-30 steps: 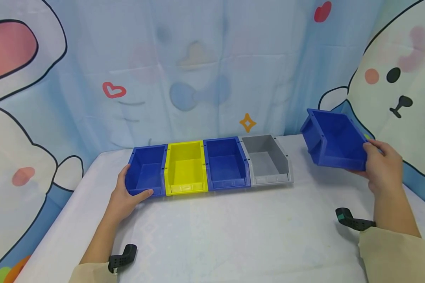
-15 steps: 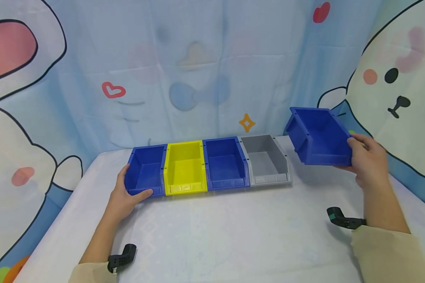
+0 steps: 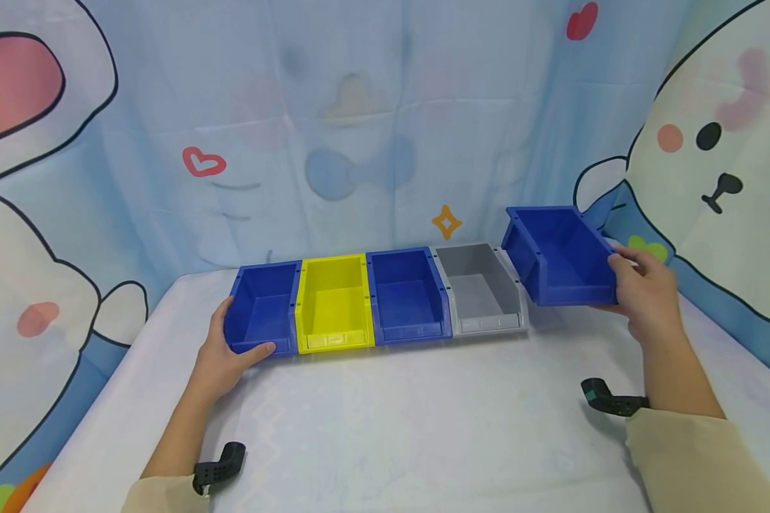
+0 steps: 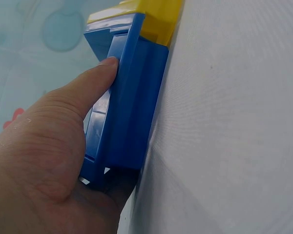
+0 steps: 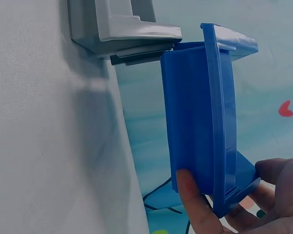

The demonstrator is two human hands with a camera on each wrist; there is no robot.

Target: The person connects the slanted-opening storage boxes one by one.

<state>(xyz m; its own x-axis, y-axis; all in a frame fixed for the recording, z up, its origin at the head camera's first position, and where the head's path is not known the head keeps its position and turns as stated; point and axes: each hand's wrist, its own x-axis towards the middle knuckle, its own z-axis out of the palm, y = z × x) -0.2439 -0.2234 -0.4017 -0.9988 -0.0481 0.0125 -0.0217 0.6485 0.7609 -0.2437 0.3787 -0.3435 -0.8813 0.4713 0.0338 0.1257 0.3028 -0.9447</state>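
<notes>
My right hand (image 3: 648, 292) grips a blue storage bin (image 3: 567, 260) by its right side, thumb at the rim and a finger beneath. That bin is raised off the table beside the grey storage bin (image 3: 481, 288); in the right wrist view its blue wall (image 5: 190, 117) stands close to the grey bin (image 5: 136, 34). With the thumb on its front lip and the fingers at its left side, my left hand (image 3: 227, 356) holds the leftmost blue bin (image 3: 266, 306). Between them in the row come a yellow bin (image 3: 335, 303) and another blue bin (image 3: 411, 296).
The row stands on a white-covered table (image 3: 398, 420), near its back edge. A pale blue printed curtain (image 3: 385, 128) hangs behind it. Black straps with small devices (image 3: 221, 467) sit on both wrists.
My right hand has carried its blue bin leftward to the grey bin's side, lowering it slightly in the last half second. The left hand and the row stay in place.
</notes>
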